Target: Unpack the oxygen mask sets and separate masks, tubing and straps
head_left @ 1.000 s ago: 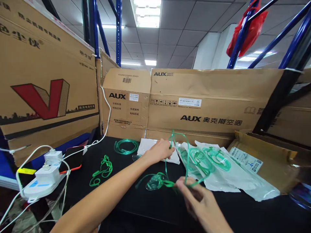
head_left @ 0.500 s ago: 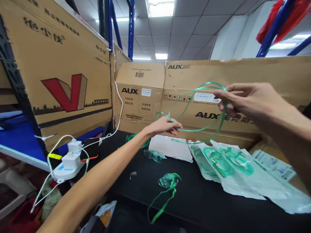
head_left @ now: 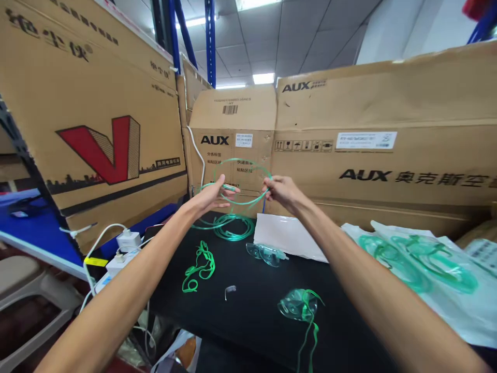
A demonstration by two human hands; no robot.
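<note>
A loop of clear green tubing [head_left: 248, 202] hangs in the air between my two hands. My left hand [head_left: 213, 197] pinches one side of it between thumb and fingers, and my right hand [head_left: 282, 189] grips the other side with its fingers closed. Below them, a coil of the same green tubing [head_left: 235, 237] lies on the black table. Nearby are a clear plastic mask piece [head_left: 267, 255] and a bunched green elastic strap [head_left: 200, 267]. A small clear elbow-shaped part [head_left: 230, 291] and a clear mask with a green strap [head_left: 298, 304] lie nearer to me.
A white packet [head_left: 287, 233] lies behind the mask piece. Packaged green tubing sets [head_left: 435, 259] are at the right. Cardboard boxes [head_left: 233, 114] wall the back and left. A power strip with white plugs [head_left: 126, 243] is at the left edge.
Both hands have come closer together over the coil, the right moving leftward, and the loop between them is smaller. The view has turned, bringing the green strap out from behind my left arm.
</note>
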